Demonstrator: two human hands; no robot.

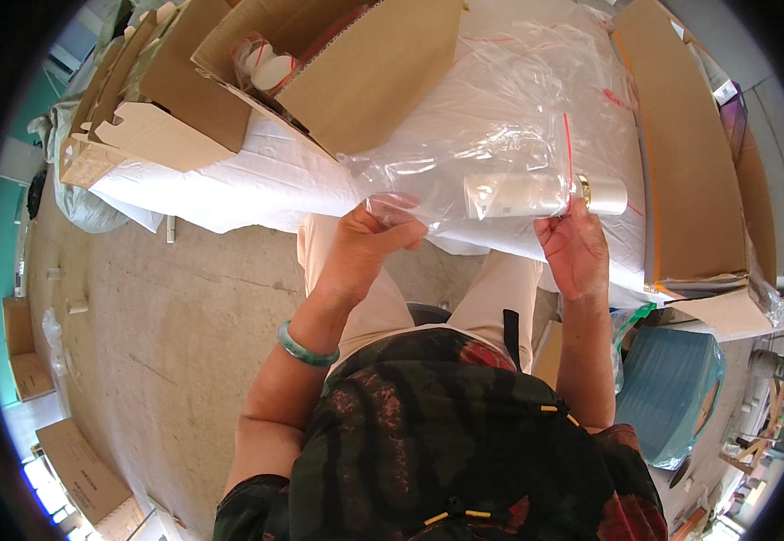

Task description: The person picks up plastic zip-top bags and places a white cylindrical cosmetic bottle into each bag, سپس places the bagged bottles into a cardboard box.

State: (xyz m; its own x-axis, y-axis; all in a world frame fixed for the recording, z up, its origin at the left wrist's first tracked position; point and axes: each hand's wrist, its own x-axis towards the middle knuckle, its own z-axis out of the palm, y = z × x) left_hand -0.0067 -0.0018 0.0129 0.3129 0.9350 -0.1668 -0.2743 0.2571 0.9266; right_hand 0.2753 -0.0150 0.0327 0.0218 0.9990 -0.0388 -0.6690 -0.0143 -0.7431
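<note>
Over the table's near edge, a clear zip bag (442,185) with a red seal line is stretched between my hands. Inside it lies most of a white cosmetic bottle (516,195). The bottle's end with a gold band sticks out to the right past the red line. My left hand (378,236), below a green bangle, is closed and pinches the bag's left part. My right hand (576,245) is closed on the bottle near the gold band, its fingertips also beside the bag's mouth.
More clear bags (536,81) are heaped on the white-covered table (230,189). A cardboard box (374,81) holding bagged white items (273,72) stands at the far left of my hands. Another tall carton (680,153) borders the right side. A blue wrapped bundle (671,388) sits at lower right.
</note>
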